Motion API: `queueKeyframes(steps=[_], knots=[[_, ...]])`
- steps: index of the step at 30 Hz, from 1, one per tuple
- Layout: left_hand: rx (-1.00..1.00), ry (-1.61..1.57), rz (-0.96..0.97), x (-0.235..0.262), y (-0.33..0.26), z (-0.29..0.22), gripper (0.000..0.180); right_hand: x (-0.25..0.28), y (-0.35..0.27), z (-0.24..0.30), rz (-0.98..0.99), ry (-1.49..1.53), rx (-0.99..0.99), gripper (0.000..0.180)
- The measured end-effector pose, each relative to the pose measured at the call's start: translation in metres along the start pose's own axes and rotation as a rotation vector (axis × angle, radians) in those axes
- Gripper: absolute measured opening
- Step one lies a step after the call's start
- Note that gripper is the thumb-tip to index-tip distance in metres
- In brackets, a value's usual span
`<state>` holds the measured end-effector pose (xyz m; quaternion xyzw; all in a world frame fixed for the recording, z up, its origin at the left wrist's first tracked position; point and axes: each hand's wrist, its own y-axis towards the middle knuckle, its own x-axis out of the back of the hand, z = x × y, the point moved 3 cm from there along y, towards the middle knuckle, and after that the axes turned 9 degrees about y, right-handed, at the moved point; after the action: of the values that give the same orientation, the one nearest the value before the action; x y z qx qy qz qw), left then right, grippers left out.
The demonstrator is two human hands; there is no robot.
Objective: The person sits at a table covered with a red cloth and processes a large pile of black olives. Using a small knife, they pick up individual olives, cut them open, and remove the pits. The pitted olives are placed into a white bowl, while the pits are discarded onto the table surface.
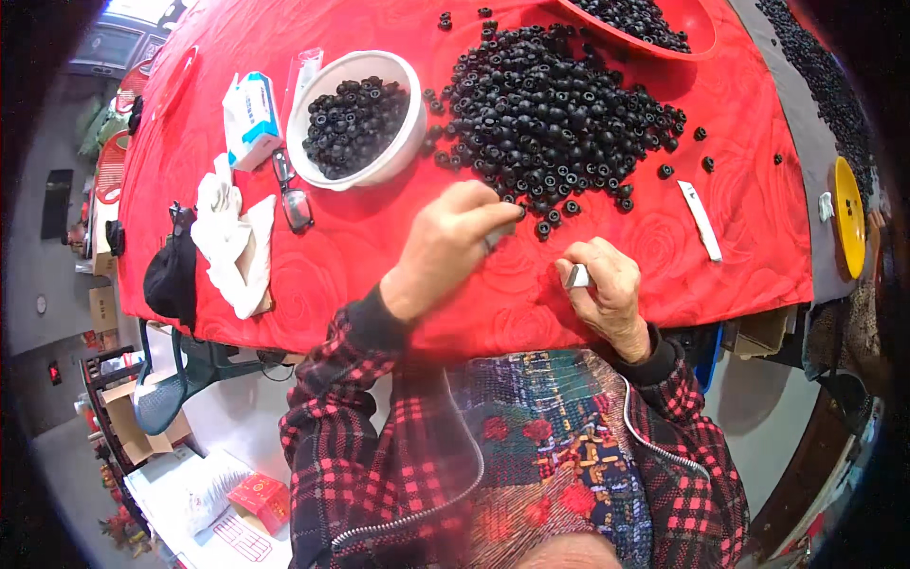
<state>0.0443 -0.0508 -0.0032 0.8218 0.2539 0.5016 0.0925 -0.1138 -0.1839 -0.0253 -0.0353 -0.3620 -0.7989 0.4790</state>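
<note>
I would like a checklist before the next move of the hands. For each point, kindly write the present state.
1. Right hand has its small grey object gripped: ok.
2. Left hand holds a piece: cannot tell, blurred.
3. Black pieces all in one heap: not ok, several lie apart or in bowls.
4. White bowl standing upright: ok.
5. Glasses away from table edge: ok.

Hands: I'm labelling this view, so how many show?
2: the left hand, at the near edge of the black bead pile, and the right hand, over the red cloth, holding a small pale thing. I see no others.
</note>
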Motion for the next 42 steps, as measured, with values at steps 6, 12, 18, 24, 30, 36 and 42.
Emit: queueKeyframes(steps=[6, 12, 18, 24, 30, 36, 42], knots=[[-0.068, 0.125, 0.16, -0.021, 0.016, 0.005, 0.027, 0.001, 0.0, -0.003, -0.002, -0.003, 0.001, 0.018], [0.012, 0.18, 0.083, -0.025, 0.015, 0.001, 0.024, 0.001, 0.0, -0.005, -0.031, 0.057, -0.05, 0.011], [0.539, -0.543, 0.091, -0.016, -0.018, -0.005, 0.025, 0.004, 0.0, -0.004, -0.062, 0.089, -0.094, 0.019], [0.867, -1.54, 0.182, -0.024, -0.044, -0.029, 0.03, 0.01, 0.005, 0.01, 0.038, 0.263, -0.162, 0.028], [0.78, -1.517, 0.336, -0.035, -0.061, -0.041, 0.029, 0.002, 0.007, 0.022, 0.219, 0.455, -0.174, 0.034], [0.895, -1.465, 0.341, -0.042, -0.068, -0.051, 0.02, 0.003, 0.003, 0.027, 0.224, 0.413, -0.105, 0.031], [0.932, -1.368, 0.346, -0.022, -0.06, -0.066, 0.013, 0.006, 0.003, 0.037, 0.175, 0.317, -0.013, 0.031]])
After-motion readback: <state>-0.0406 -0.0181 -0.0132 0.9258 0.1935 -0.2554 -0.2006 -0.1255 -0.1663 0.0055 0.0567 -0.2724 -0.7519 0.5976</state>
